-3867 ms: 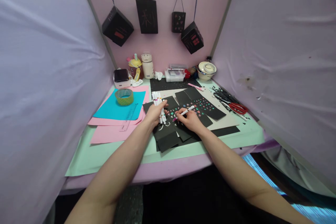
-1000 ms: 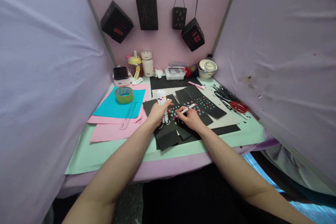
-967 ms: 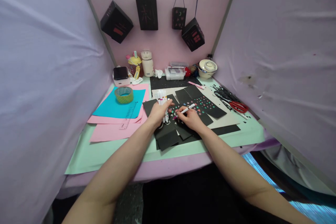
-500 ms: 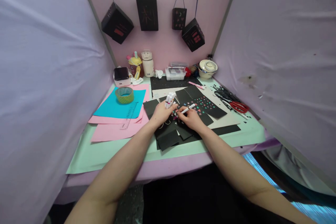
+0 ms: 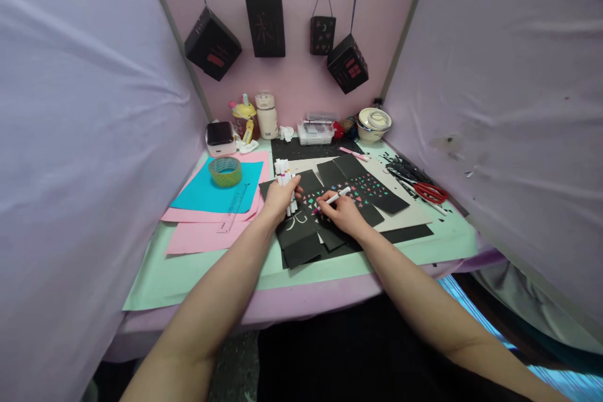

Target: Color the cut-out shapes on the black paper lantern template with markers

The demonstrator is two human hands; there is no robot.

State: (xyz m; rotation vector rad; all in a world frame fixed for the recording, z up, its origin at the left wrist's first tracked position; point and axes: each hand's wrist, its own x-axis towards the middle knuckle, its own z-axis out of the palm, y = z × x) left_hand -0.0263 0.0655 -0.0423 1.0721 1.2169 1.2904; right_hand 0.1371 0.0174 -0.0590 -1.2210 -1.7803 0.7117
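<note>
My left hand (image 5: 279, 200) is closed around a bundle of white markers (image 5: 283, 173), held upright over the left part of the black paper. In my right hand (image 5: 342, 212) is a single white marker (image 5: 338, 195), its dark tip pointing down and left near the paper; whether the tip touches I cannot tell. Under both hands lies the cut black paper sheet (image 5: 301, 245), with folded-out flaps and small coloured shapes such as stars and hearts across its middle. Pale strokes show on it just below my left hand.
At left, a tape roll (image 5: 225, 172) and clear ruler (image 5: 234, 207) lie on blue and pink sheets. Red-handled scissors (image 5: 429, 192) rest by black scraps at right. A plastic case (image 5: 315, 132), bottle (image 5: 267, 116) and bowl (image 5: 373, 124) stand behind. Black paper boxes (image 5: 265, 25) hang above.
My left hand has moved left with its bundle of markers, away from my right hand, uncovering more coloured shapes. The right hand stays in nearly the same place with its marker.
</note>
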